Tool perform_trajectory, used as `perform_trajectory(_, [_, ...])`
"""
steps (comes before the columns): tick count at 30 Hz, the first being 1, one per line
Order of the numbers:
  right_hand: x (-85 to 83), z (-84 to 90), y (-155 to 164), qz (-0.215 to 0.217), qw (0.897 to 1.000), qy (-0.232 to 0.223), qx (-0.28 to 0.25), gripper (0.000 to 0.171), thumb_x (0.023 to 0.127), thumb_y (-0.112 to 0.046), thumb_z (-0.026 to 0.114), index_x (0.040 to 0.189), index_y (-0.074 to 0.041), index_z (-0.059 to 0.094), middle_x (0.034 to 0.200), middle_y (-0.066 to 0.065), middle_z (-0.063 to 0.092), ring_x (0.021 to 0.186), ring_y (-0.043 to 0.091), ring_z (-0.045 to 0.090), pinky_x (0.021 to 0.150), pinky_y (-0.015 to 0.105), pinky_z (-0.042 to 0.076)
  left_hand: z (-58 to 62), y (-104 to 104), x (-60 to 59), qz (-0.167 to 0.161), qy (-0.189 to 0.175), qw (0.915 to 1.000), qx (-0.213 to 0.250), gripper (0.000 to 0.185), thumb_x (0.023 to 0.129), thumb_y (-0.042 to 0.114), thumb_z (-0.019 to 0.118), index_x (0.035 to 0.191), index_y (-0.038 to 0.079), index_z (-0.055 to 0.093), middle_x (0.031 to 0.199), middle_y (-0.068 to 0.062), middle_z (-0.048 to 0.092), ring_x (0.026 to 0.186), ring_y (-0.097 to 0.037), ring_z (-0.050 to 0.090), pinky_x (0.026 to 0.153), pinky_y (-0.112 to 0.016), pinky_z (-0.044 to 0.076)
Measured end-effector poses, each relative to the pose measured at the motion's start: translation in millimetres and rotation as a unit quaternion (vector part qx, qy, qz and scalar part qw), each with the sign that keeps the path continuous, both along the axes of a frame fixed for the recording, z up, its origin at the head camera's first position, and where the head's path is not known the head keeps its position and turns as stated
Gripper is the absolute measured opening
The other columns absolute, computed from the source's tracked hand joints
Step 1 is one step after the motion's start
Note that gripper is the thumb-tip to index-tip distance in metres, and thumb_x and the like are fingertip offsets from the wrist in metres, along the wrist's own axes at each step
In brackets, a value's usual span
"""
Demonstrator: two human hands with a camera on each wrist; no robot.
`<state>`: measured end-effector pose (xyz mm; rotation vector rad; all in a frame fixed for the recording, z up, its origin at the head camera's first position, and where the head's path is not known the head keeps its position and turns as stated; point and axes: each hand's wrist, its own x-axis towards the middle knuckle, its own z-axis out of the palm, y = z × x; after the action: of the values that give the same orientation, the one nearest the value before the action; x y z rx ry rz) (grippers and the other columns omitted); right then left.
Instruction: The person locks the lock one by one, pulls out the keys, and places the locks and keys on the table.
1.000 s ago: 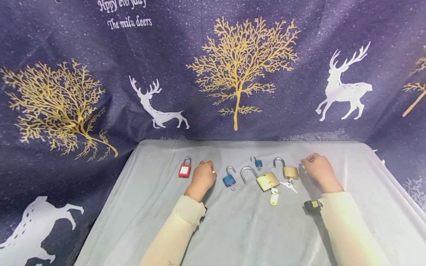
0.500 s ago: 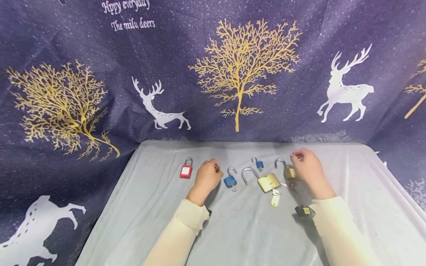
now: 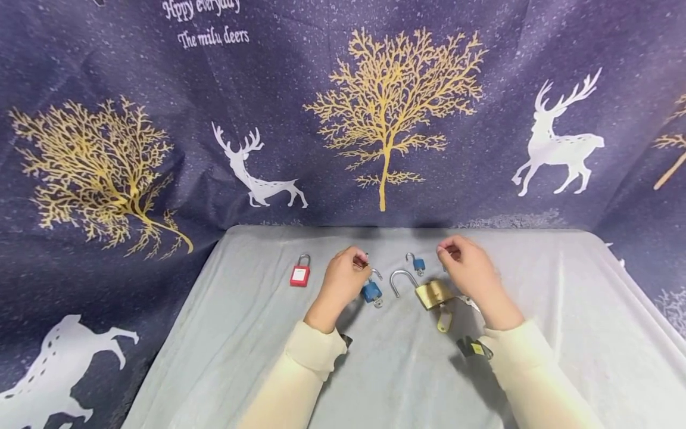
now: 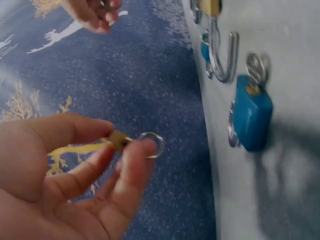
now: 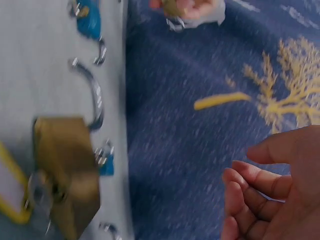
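My left hand [image 3: 345, 277] pinches a small brass padlock [image 4: 118, 140] with a rounded silver loop, raised over the table. Just below it lies a blue padlock [image 3: 371, 291] with its shackle open and a key in it. My right hand [image 3: 468, 271] is raised at the right with curled fingers, overlapping a brass padlock that is mostly hidden in the head view. A small silvery piece [image 4: 105, 5] glints between its fingers in the left wrist view; its kind is not clear. A large brass padlock [image 3: 433, 294], shackle open, lies between the hands with a key and yellow-edged tag [image 3: 444, 320].
A red padlock [image 3: 299, 275] with a white label lies at the left. A smaller blue padlock [image 3: 418, 265] with an open shackle lies toward the back. Grey cloth covers the table [image 3: 225, 333], and a dark blue curtain [image 3: 343, 179] hangs behind it.
Both hands have moved inward, the left to the right and the right to the left. My right hand now covers the brass padlock at the right. The padlocks on the table stay put.
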<state>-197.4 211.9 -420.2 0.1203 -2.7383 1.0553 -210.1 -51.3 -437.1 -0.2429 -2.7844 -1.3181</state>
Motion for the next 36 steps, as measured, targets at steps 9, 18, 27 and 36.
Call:
perform_trajectory(9, [6.4, 11.9, -28.2, 0.088, 0.996, 0.01, -0.005, 0.021, 0.102, -0.017, 0.057, 0.115, -0.005, 0.068, 0.107, 0.013, 0.07, 0.097, 0.03, 0.067, 0.089, 0.05, 0.055, -5.3, 8.9, 5.0, -0.046, -0.073, 0.9846, 0.152, 0.011, 0.092, 0.012, 0.07, 0.103, 0.011, 0.067, 0.1, -0.006, 0.072, 0.088, -0.014, 0.071, 0.077, -0.028, 0.057])
perform_trajectory(18, [7.8, 8.9, -46.4, 0.136, 0.99, -0.03, 0.005, 0.029, 0.104, -0.024, 0.056, 0.129, -0.014, 0.067, 0.114, 0.006, 0.073, 0.092, 0.018, 0.069, 0.082, 0.042, 0.056, -4.1, 12.4, 12.3, -0.1, -0.133, 0.9378, 0.305, 0.022, 0.093, 0.002, 0.063, 0.114, -0.002, 0.063, 0.11, -0.015, 0.065, 0.088, -0.014, 0.068, 0.084, -0.037, 0.061])
perform_trajectory(27, [13.8, 2.5, -54.0, 0.135, 0.99, -0.041, -0.01, 0.033, 0.103, -0.02, 0.056, 0.134, -0.011, 0.063, 0.102, 0.007, 0.075, 0.076, 0.007, 0.065, 0.069, 0.031, 0.053, -7.6, 15.1, 11.5, -0.117, -0.163, 0.9112, 0.36, 0.025, 0.094, 0.004, 0.066, 0.115, -0.007, 0.061, 0.098, -0.002, 0.066, 0.084, -0.01, 0.067, 0.079, -0.029, 0.059])
perform_trajectory(36, [12.9, -0.4, -55.2, 0.123, 0.991, -0.034, -0.032, 0.031, 0.102, -0.017, 0.057, 0.132, -0.013, 0.064, 0.11, 0.007, 0.074, 0.07, 0.01, 0.059, 0.062, 0.029, 0.049, -15.3, 17.1, 7.3, -0.111, -0.195, 0.8989, 0.376, 0.028, 0.096, 0.008, 0.064, 0.119, -0.007, 0.065, 0.104, -0.007, 0.074, 0.09, -0.012, 0.072, 0.085, -0.029, 0.06])
